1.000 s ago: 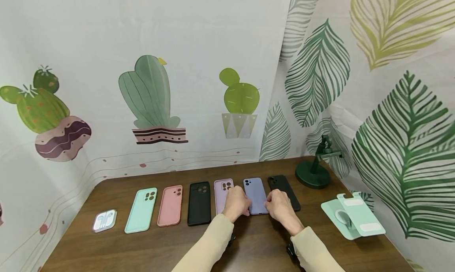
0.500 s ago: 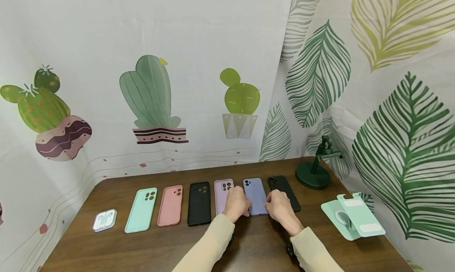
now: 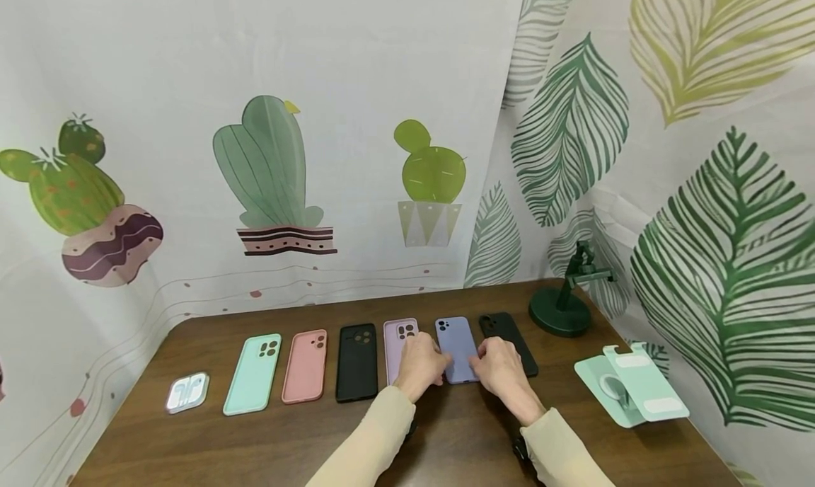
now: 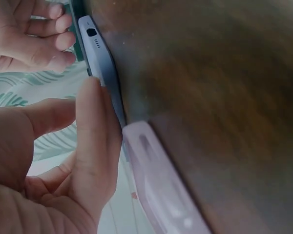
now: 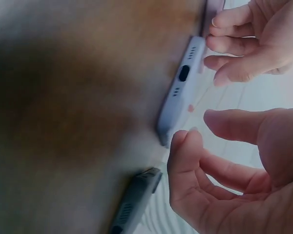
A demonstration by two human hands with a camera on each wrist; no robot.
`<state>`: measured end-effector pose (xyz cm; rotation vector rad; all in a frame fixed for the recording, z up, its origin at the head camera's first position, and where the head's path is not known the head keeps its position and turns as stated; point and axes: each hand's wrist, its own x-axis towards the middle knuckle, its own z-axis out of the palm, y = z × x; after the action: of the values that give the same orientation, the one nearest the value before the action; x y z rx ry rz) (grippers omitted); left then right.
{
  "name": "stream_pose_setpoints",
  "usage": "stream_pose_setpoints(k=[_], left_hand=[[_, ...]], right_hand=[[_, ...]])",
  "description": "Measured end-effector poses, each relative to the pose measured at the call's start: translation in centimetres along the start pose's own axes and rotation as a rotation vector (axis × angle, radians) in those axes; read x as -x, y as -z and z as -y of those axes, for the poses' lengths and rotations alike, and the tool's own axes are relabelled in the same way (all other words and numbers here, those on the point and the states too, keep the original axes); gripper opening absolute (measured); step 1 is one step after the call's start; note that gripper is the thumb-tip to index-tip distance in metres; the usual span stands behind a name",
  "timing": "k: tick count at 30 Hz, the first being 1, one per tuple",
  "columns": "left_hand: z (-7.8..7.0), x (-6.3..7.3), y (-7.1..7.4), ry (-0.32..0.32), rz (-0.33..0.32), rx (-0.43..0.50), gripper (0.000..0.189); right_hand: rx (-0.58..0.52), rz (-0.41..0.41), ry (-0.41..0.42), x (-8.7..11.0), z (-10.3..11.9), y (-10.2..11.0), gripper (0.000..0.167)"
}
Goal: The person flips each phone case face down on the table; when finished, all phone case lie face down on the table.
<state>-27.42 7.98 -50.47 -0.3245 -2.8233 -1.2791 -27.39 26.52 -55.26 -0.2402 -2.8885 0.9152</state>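
Hands [image 3: 422,363] [image 3: 501,368] flank blue case [image 3: 456,345]; partly hide lilac case [image 3: 392,351], blk case [image 3: 521,344].

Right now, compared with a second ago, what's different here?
Very little: the fingers of the right hand seem to have edged slightly left, toward the blue case's middle. Nothing has visibly been picked up or set down. The cases, earphones and dark green stand stayed put.

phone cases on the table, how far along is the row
Looks done: six phone cases already lie side by side across the table. In hand: the blue case, with the left hand and right hand at either side of its lower end. Remaining, perhaps: minor straightening of that one and taking both hands away; no phone case lies outside the row.
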Motion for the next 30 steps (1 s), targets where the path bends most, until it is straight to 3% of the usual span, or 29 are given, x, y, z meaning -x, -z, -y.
stream_pose_setpoints(k=[5,9,12,16,18,22,27,30], left_hand=[[0.4,0.5,1.2,-0.032,0.014,0.012,0.022],[0.9,0.4,2.0,-0.046,-0.006,-0.005,0.014],[3.0,-0.6,1.5,-0.081,-0.061,-0.095,0.015],[6.0,-1.7,0.7,-0.079,-0.113,-0.175,0.018],[5.7,-1.4,1.4,-0.044,-0.097,-0.15,0.022],[6.5,-1.3,2.3,-0.044,-0.122,-0.154,0.022],[6.3,-0.6,3.9,-0.034,-0.141,-0.21,0.029],[5.1,0.3,5.3,-0.005,-0.129,-0.198,0.035]], right_hand=[[-0.028,-0.021,0.043,0.6,1.1,0.2,0.025],[-0.063,-0.027,0.115,2.6,3.8,1.8,0.027],[-0.082,-0.004,0.137,3.9,5.9,2.9,0.023],[-0.089,0.004,0.158,3.2,5.6,1.2,0.021],[-0.073,-0.015,0.183,2.0,4.3,-0.7,0.02],[-0.04,-0.043,0.231,0.3,2.5,-3.6,0.024],[-0.048,-0.022,0.184,0.5,3.6,-4.2,0.028],[-0.047,-0.011,0.167,0.7,4.3,-4.4,0.027]])
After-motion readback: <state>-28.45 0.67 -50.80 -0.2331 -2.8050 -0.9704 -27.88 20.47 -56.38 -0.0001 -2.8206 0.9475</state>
